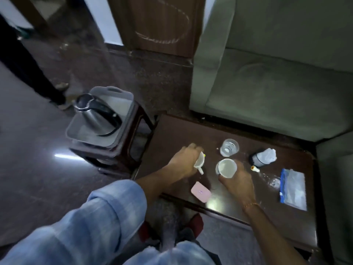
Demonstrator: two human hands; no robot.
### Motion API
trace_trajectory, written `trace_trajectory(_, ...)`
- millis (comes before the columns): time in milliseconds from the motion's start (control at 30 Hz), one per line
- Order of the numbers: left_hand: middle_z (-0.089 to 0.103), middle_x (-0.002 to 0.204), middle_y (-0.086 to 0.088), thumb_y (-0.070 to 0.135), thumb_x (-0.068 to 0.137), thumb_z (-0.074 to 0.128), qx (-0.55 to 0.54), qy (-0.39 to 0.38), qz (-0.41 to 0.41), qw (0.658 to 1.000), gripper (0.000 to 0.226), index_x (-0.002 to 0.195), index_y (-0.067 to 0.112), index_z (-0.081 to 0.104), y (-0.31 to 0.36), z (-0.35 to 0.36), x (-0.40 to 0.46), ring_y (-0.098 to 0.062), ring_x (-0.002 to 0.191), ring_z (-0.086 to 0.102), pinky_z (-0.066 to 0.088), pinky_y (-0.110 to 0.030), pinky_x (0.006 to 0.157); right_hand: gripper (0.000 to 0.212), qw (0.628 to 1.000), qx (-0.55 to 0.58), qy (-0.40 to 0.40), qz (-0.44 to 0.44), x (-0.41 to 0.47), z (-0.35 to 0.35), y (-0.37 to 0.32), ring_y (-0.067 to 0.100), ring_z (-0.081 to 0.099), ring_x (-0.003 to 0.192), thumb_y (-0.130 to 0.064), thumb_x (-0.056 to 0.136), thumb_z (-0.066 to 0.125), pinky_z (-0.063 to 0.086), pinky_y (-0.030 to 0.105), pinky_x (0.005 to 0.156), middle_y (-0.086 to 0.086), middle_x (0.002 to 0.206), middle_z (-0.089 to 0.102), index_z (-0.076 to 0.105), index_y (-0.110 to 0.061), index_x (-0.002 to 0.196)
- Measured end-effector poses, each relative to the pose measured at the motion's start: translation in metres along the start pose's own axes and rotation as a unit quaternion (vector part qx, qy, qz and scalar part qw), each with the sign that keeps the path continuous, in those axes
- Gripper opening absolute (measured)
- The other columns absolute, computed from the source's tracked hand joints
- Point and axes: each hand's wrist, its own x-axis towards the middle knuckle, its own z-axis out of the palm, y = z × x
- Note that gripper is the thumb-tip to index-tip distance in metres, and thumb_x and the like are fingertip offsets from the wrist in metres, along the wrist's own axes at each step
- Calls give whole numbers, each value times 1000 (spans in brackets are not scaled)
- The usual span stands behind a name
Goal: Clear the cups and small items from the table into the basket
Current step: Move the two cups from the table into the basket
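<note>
Tabletop (238, 197): fingers (221, 179) around mug (227, 168)

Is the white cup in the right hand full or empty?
Empty. The white cup held by the right hand stands upright on the table, and its bare pale inside shows down to the bottom.

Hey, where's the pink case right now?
In the head view, the pink case lies flat near the table's front edge, just below and between the left hand and right hand.
</note>
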Motion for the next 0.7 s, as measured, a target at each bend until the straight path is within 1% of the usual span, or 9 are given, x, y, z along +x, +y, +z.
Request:
trace_trajectory(100,51,125,-11,19,73,76,-13,36,6,999,64,130,14,50,-29,-37,-20,-35,106,60,49,-43,91,60,998,-29,4,-60,4,-4,-44,34,67,97,-33,66,83,53,37,78,11,105,71,57,-18,118)
trace_trajectory(167,52,123,-11,23,72,78,-11,56,8,998,63,129,14,51,-54,-63,-33,-34,108,59,49,-42,92,59,996,-31,6,-82,5,-1,-77,32,66,99,-34,66,84,54,39,80,10,107,70,58,-19,117)
trace_trajectory(234,53,121,-11,26,72,79,-11,85,8,996,61,126,14,53,-80,-87,-48,-33,109,59,49,-39,91,59,994,-35,12,-100,4,8,-110,28,66,97,-40,65,83,51,32,76,6,104,71,59,-21,115)
trace_trajectory(300,54,121,-10,27,74,78,-10,102,6,995,58,125,15,54,-107,-105,-65,-30,110,58,48,-37,90,58,993,-46,22,-106,1,20,-144,25,67,91,-53,62,80,44,26,70,1,97,72,59,-28,110)
trace_trajectory(334,55,121,-9,28,74,78,-4,104,3,995,57,125,16,53,-121,-113,-74,-28,111,56,48,-38,91,59,993,-45,22,-107,-1,27,-160,26,67,91,-59,60,76,45,27,70,0,96,72,58,-30,109)
trace_trajectory(400,55,118,-6,29,75,77,5,110,-6,994,54,122,18,54,-149,-125,-92,-26,111,55,49,-39,90,62,993,-27,11,-114,-6,43,-191,29,67,93,-65,57,71,54,36,77,2,98,71,56,-32,107)
trace_trajectory(434,56,117,-5,29,74,78,1,118,-12,993,53,120,19,55,-162,-129,-101,-25,110,56,49,-39,90,63,993,-20,7,-118,-9,51,-204,28,67,93,-67,56,70,56,40,80,2,99,71,56,-32,106)
trace_trajectory(567,56,116,-4,30,72,79,-15,133,-46,990,56,122,20,55,-209,-149,-124,-23,109,56,51,-40,90,62,990,-2,-6,-138,-13,76,-251,22,66,89,-70,55,70,57,39,80,-5,96,70,55,-35,105)
trace_trajectory(701,57,120,-6,34,71,80,-17,150,-77,985,61,125,20,55,-245,-183,-126,-26,112,55,48,-41,94,63,984,3,-20,-176,4,92,-289,21,67,91,-69,58,69,57,40,81,-4,99,69,55,-34,109)
